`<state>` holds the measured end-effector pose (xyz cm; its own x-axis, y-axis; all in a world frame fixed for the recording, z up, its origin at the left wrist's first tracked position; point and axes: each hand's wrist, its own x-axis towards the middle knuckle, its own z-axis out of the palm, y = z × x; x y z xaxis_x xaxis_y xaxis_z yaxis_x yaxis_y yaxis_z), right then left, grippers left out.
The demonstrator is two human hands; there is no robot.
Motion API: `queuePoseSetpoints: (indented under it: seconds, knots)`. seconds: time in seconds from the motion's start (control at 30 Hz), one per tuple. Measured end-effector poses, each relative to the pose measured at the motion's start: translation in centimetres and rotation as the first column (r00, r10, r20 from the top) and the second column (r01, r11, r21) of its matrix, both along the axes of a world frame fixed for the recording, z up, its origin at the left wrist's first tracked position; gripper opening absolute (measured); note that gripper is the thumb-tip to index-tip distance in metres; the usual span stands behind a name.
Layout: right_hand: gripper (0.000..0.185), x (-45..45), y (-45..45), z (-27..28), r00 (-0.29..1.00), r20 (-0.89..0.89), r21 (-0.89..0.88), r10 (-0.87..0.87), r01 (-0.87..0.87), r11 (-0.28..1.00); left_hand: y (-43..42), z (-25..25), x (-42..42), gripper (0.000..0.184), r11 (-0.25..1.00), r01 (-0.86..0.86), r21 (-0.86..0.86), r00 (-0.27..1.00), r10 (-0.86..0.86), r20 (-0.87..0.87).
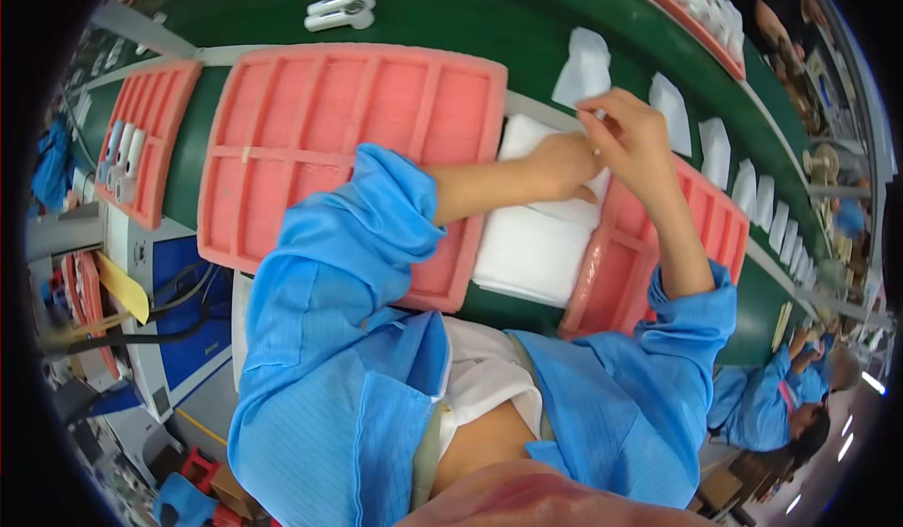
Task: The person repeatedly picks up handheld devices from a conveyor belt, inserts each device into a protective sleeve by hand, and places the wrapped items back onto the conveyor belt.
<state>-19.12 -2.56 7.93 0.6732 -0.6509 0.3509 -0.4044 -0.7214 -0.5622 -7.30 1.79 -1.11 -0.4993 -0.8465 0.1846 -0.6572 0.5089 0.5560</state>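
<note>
My left hand (564, 167) reaches across a stack of white sheets or pouches (531, 254), its fingers curled and its thumb near the top layer. Close against it, my right hand (632, 136) has thumb and forefinger bent together in a pinch. Whatever lies between the fingers of either hand is too small or hidden to make out. Just beyond the right fingertips a white pouch (583, 64) stands upright on the green bench. The stack lies between a large pink compartment tray (343, 160) and a second pink tray (621, 268), partly covered by my right arm.
Two white handheld devices (340, 9) lie at the back of the green bench (451, 19). Several white pouches (715, 151) stand in a row to the right. A pink tray (150, 141) at left holds several devices. Co-workers (767, 400) sit at lower right.
</note>
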Motion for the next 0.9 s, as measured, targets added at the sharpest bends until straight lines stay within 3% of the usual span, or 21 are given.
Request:
queuePoseSetpoints:
  seconds: [0.03,0.13,0.17,0.2,0.23,0.3,0.37,0.43,0.53,0.63,0.7,0.73,0.77,0.8,0.83,0.9]
  knots:
    - [0.011,2.2,-0.7,0.3,0.998,0.001,-0.034,0.063,-0.063,0.997,-0.1,0.1,-0.2,0.043,1.0,0.004,0.023,1.0,-0.003,-0.008]
    - [0.02,10.9,-3.1,0.0,0.978,-0.013,-0.124,0.206,-0.206,0.971,-0.8,-3.6,-1.0,0.043,0.971,-0.014,-0.238,0.999,0.002,-0.048]
    - [0.023,14.1,-3.7,-0.2,0.974,-0.01,-0.181,0.227,-0.225,0.957,-0.8,-3.9,-1.3,0.04,1.0,-0.021,-0.019,0.889,0.01,-0.458]
    - [0.026,17.4,-4.0,-0.5,0.971,0.008,-0.252,0.238,-0.228,0.94,-0.7,-4.1,-1.7,0.037,0.982,0.067,0.177,0.622,0.098,-0.777]
    - [0.029,20.6,-4.1,-0.8,0.972,0.041,-0.275,0.23,-0.21,0.938,-0.5,-4.2,-1.8,0.036,0.966,0.126,0.226,0.491,0.137,-0.86]
    - [0.044,26.1,-4.1,-1.5,0.984,0.029,-0.283,0.174,-0.159,0.946,0.0,-4.1,-2.1,0.036,0.964,0.134,0.23,0.528,0.127,-0.84]
    - [0.042,30.6,-4.7,-3.8,0.988,-0.021,-0.344,0.15,-0.148,0.927,0.4,-4.3,-1.6,0.036,0.97,0.107,0.219,0.619,0.108,-0.778]
    - [0.039,32.4,-4.9,-6.4,0.96,-0.279,-0.443,-0.006,-0.123,0.888,0.6,-4.1,-1.1,0.035,0.978,0.07,0.197,0.701,0.093,-0.707]
    - [0.037,32.4,-5.8,-8.2,0.965,-0.26,-0.446,-0.027,-0.096,0.89,0.8,-4.0,-0.9,0.035,0.986,0.033,0.165,0.75,0.085,-0.656]
    - [0.031,29.1,-6.2,-6.7,0.984,-0.109,-0.441,0.142,-0.176,0.88,0.6,-4.9,-1.2,0.035,0.995,0.011,0.098,0.73,0.059,-0.681]
    - [0.031,25.4,-5.9,-3.1,0.981,-0.096,0.082,0.168,-0.16,0.984,0.0,-5.3,-1.7,0.035,0.999,-0.033,0.001,0.747,0.025,-0.664]
    - [0.031,23.1,-5.7,-1.4,0.983,-0.08,0.346,0.168,-0.131,0.929,-0.2,-5.2,-1.7,0.035,0.997,-0.082,-0.017,0.835,0.059,-0.546]
    - [0.037,20.4,-5.7,-0.4,0.974,0.169,0.764,0.152,-0.227,0.604,-0.2,-4.4,-1.4,0.034,0.99,-0.129,-0.051,0.906,0.097,-0.413]
    - [0.041,17.6,-6.1,0.1,0.953,0.277,0.829,0.122,-0.301,0.471,0.3,-0.7,-0.9,0.018,0.984,-0.162,0.079,0.979,0.17,-0.115]
    - [0.044,14.7,-6.3,0.4,0.923,0.377,0.865,0.071,-0.378,0.33,0.2,-0.8,-0.7,0.016,0.988,-0.139,0.074,0.983,0.146,-0.113]
    - [0.043,9.1,-6.2,1.5,0.927,0.374,0.854,-0.001,-0.344,0.39,-0.7,-1.2,-0.3,0.012,0.994,-0.094,0.059,0.989,0.1,-0.111]
